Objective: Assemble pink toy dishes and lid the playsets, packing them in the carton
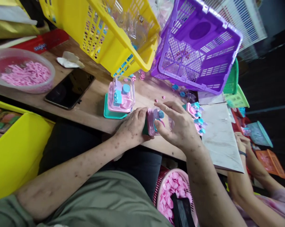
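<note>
Olive-green shirt (97,201) fills the bottom of the view, with dark trousers (137,167) just past it. Down between the legs and the right arm there's a pink basket (158,184) full of pink plastic pieces (166,201), with something black (183,211) lying on top. Big yellow bin (16,160) off to the left, too.

Up at the near edge of the wooden table (93,108), the left hand (134,126) has its fingers wrapped around a small pink-and-teal toy box (153,121) with a clear cover. The right hand (180,126) is over on the other side, fingers kinda spread and bent, thumb right at the cover; can't tell if it's pinching the clear plastic by its palm.

Just left of that is a second toy box (121,97), then a dark phone (70,88) and a bowl (51,67) of pink bits. Right of the hands, pink, teal and purple parts (196,115) sit in a row beside a pale board (219,135). Past that, another person's hands (243,142) are close together, but their fingers are too small to make out.

Farther back, a yellow basket (118,37) holds clear plastic pieces, and a purple basket (204,34) is tipped toward the camera.
</note>
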Motion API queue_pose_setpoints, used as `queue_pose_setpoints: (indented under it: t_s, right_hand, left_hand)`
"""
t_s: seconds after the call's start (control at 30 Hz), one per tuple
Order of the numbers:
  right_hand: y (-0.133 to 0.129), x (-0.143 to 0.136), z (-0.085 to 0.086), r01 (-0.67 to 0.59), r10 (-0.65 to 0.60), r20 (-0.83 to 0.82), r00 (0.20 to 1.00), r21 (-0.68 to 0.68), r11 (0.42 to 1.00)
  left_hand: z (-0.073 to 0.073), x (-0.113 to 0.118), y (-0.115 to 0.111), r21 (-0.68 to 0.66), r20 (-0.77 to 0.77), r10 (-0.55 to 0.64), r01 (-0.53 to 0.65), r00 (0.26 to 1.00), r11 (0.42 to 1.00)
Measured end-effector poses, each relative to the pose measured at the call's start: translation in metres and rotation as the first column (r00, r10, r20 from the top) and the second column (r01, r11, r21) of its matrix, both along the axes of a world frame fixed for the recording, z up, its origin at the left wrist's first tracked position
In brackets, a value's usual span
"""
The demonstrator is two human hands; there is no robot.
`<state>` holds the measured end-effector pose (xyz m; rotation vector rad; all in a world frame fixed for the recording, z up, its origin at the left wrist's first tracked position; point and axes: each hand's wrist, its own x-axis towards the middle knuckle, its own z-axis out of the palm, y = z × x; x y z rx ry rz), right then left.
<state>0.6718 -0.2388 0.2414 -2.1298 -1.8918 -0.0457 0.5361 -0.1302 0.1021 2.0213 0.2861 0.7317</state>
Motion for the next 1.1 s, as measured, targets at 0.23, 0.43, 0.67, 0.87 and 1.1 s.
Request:
queue_pose_setpoints:
  t_s: [0.23,0.43,0.67,0.87,1.1]
  right_hand:
    - [-0.019,0.01,-0.022,0.104,-0.108,-0.248,0.963,-0.031,0.994]
    - [0.001,-0.011,-0.066,0.282,-0.208,-0.632,0.746,0.018,0.959]
    - [0.021,0.023,-0.059,0.401,-0.289,-0.381,0.878,0.255,0.88]
    - [-0.116,0.115,-0.072,0.671,-0.709,-0.144,0.69,0.496,0.552]
    - [-0.156,0.072,-0.082,0.494,-0.471,-0.15,0.869,0.287,0.821]
  left_hand:
    - [-0.007,-0.003,0.009,0.021,0.033,-0.051,0.05,0.998,0.999]
    - [-0.001,-0.031,0.007,0.222,0.165,0.074,-0.11,0.984,0.969]
    - [0.009,-0.056,0.032,0.369,0.283,0.249,-0.345,0.926,0.863]
    - [0.031,-0.067,0.004,0.379,0.437,0.159,-0.341,0.886,0.861]
    - [0.024,-0.037,-0.038,0.355,0.344,-0.08,-0.051,0.936,0.933]
